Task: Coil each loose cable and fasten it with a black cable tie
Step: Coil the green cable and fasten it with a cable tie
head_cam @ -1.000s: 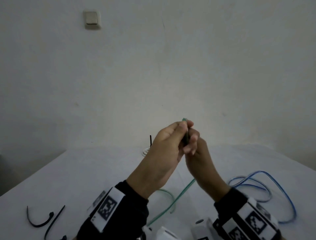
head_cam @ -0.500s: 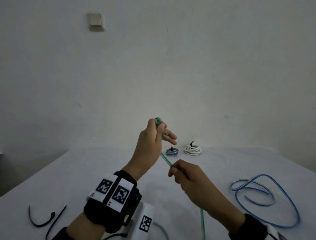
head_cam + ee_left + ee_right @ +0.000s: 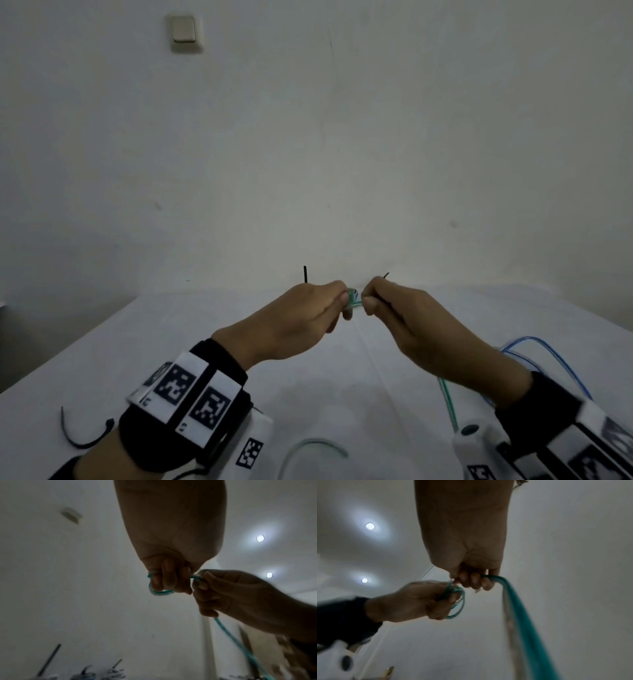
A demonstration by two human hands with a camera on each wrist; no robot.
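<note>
Both hands are raised above the white table (image 3: pixel 205 342), close together. My left hand (image 3: pixel 329 301) (image 3: pixel 169 580) holds a small coil of the green cable (image 3: pixel 354 298) (image 3: pixel 159 592) (image 3: pixel 457 601) wound round its curled fingers. My right hand (image 3: pixel 371 301) (image 3: pixel 471 581) (image 3: pixel 202 582) pinches the same cable just beside the coil, and the loose length trails down from its fist (image 3: pixel 522 622) to the table (image 3: pixel 447 397). A loose blue cable (image 3: pixel 548 349) lies at the right. A black cable tie (image 3: pixel 82 435) lies at the lower left.
Behind the hands stand coiled, tied bundles (image 3: pixel 113 673), mostly hidden in the head view; their black tie tails (image 3: pixel 305 274) stick up. A bare wall with a light switch (image 3: pixel 185 32) is behind the table. Wrist cameras hang under both forearms.
My left hand came down and my right hand rose to meet it, bringing another stretch of green cable up to the coil. The hands now hide the tied bundles.
</note>
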